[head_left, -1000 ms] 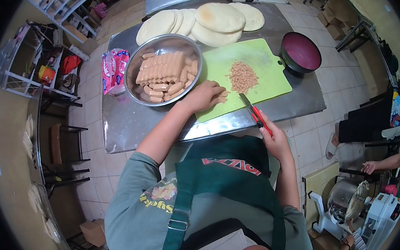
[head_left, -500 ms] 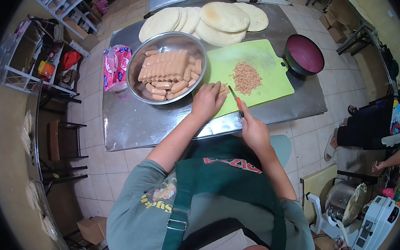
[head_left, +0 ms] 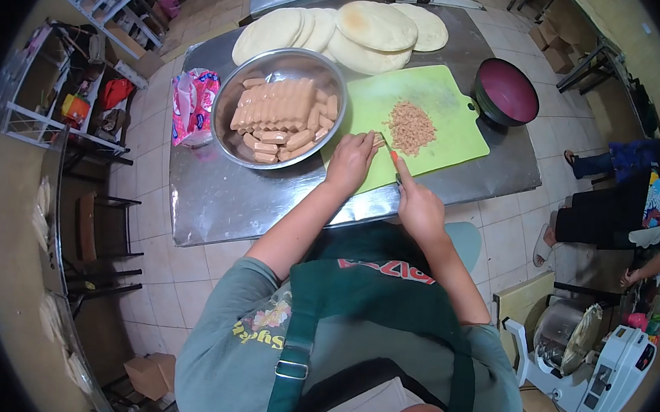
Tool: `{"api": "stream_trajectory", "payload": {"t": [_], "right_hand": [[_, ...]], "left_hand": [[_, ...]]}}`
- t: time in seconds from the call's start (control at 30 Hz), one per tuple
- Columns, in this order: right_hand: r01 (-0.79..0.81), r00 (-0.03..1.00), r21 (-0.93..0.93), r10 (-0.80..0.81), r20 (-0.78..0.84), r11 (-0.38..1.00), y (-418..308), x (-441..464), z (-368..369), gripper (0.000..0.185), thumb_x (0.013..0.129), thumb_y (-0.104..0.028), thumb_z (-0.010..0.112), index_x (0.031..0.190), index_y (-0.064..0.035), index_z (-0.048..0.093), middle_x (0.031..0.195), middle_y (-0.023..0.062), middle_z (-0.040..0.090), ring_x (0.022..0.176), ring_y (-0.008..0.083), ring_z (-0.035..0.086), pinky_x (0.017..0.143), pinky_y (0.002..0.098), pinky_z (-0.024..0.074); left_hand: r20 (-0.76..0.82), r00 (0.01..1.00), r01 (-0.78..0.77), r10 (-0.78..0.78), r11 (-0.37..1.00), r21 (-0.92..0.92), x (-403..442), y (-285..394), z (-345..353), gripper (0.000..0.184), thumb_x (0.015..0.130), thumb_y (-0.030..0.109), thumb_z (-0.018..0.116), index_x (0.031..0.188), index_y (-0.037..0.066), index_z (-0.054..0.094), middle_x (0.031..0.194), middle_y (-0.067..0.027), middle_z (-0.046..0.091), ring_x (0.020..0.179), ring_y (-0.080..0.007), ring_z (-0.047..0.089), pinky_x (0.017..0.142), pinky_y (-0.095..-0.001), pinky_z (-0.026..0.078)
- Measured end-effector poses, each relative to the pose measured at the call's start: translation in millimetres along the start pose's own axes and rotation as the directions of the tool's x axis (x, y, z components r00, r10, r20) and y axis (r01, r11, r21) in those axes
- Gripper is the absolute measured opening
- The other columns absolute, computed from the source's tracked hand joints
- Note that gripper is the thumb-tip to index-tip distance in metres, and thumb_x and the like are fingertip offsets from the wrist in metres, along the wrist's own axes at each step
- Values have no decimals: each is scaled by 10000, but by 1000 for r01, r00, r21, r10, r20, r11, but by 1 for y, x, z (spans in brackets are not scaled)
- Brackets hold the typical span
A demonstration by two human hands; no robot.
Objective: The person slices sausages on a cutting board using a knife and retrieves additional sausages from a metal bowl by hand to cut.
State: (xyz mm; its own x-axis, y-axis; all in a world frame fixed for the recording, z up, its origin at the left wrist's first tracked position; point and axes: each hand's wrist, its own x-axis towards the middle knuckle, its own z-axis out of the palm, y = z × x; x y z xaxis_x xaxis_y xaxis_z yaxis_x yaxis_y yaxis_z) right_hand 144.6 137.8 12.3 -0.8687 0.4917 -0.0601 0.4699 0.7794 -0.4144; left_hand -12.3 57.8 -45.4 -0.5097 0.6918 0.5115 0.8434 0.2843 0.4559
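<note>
The left hand [head_left: 351, 161] presses sausage strips [head_left: 379, 141] to the board [head_left: 456, 131]; the right hand [head_left: 421, 212] grips the knife [head_left: 394, 158] beside them. A diced heap [head_left: 411, 128] lies cut; the strips and the left bowl's [head_left: 221, 137] many sausages [head_left: 274, 107] remain uncut.

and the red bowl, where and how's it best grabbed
Probably by the rim of the red bowl, from the person's right, away from the board: it stands upright and open, narrowing downward, so thumb inside and fingers under the flare should hold.
</note>
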Motion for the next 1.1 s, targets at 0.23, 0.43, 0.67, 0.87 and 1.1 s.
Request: {"api": "stream_trajectory", "payload": {"t": [0.23, 0.43, 0.67, 0.87, 1.1], "right_hand": [[-4, 998, 25, 5, -61, 1000, 3, 0, -6, 609, 849, -123, 500, 1411, -253, 306, 669, 186, 606, 638, 374, 612, 625, 480, 486], [-24, 996, 70, 30, -80, 997, -6, -5, -11, 533, 868, -129, 498, 1380, -210, 371, 742, 201, 610, 687, 385, 602, 643, 479, 466], [61, 986, -15, -62, -158, 998, 4, -2, 14, 601, 819, -100, 521, 1389, -214, 369, 603, 166, 577, 556, 338, 605, 535, 448, 490], [-3, 1000, -43, 3, -3, 999, -4, 14, 8, 578, 844, -110, 495, 1394, -222, 355, 663, 189, 596, 623, 376, 606, 591, 478, 481], [42, 998, -137, -49, -47, 990, 6, -28, 7, 635, 797, -53, 509, 1394, -216, 365, 629, 181, 583, 581, 348, 600, 531, 455, 473]], "left_hand": [[28, 999, 45, -45, 999, 9, 2, 11, -11, 305, 810, 159, 604, 1081, 21, 617, 959, -119, 631, 881, -279, 573, 759, -404, 465], [-65, 998, -27, 25, 999, -17, 3, 2, -3, 211, 784, 111, 625, 959, -1, 661, 943, -130, 654, 816, -300, 595, 716, -405, 478], [-35, 999, -9, 8, 999, -35, 7, 3, -2, 174, 772, 104, 641, 915, 11, 674, 853, -112, 655, 709, -296, 581, 671, -391, 477], [-1, 1000, 27, -27, 1000, -2, 8, 7, -3, 157, 766, 107, 648, 897, 29, 685, 819, -101, 651, 665, -288, 566, 638, -384, 471], [-64, 998, 27, -27, 1000, -5, 4, 5, 1, 173, 765, 125, 659, 909, 35, 690, 842, -95, 663, 689, -283, 579, 646, -377, 480]]}}
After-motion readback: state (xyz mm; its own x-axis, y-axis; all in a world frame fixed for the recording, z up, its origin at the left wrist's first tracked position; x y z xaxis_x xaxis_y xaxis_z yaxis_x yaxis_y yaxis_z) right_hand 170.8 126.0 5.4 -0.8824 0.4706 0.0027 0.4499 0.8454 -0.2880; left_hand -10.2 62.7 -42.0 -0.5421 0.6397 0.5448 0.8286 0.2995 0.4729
